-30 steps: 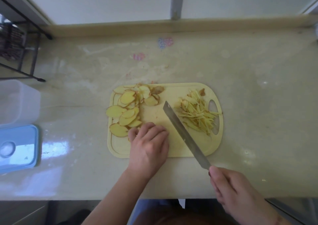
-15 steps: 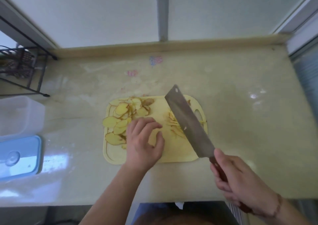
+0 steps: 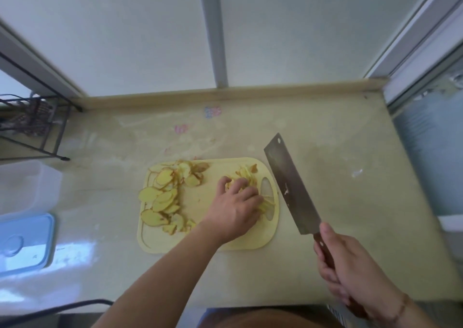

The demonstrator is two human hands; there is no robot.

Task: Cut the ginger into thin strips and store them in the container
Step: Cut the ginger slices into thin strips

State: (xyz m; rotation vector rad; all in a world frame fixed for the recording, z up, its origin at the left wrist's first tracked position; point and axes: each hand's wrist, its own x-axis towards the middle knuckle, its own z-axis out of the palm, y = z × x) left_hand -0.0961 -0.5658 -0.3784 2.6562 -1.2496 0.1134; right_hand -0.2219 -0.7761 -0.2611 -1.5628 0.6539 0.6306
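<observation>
A pale yellow cutting board (image 3: 198,242) lies on the counter. Ginger slices (image 3: 162,197) are heaped on its left side. Thin ginger strips (image 3: 246,174) are piled on its right side, mostly hidden under my left hand (image 3: 233,207), whose fingers curl down over the pile. My right hand (image 3: 350,267) grips the dark handle of a cleaver (image 3: 290,184), held above the counter just right of the board, blade pointing away. A clear plastic container (image 3: 27,187) stands at the far left, its blue lid (image 3: 23,246) lying in front of it.
A black wire rack (image 3: 32,124) stands at the back left. The counter (image 3: 350,152) ends at a raised ledge by the window at the back and at an edge on the right. A dark cable (image 3: 62,307) runs along the near left.
My left hand has moved from the ginger slices rightward onto the strips. My right hand has lifted the cleaver off the board and swung it to the right of it.
</observation>
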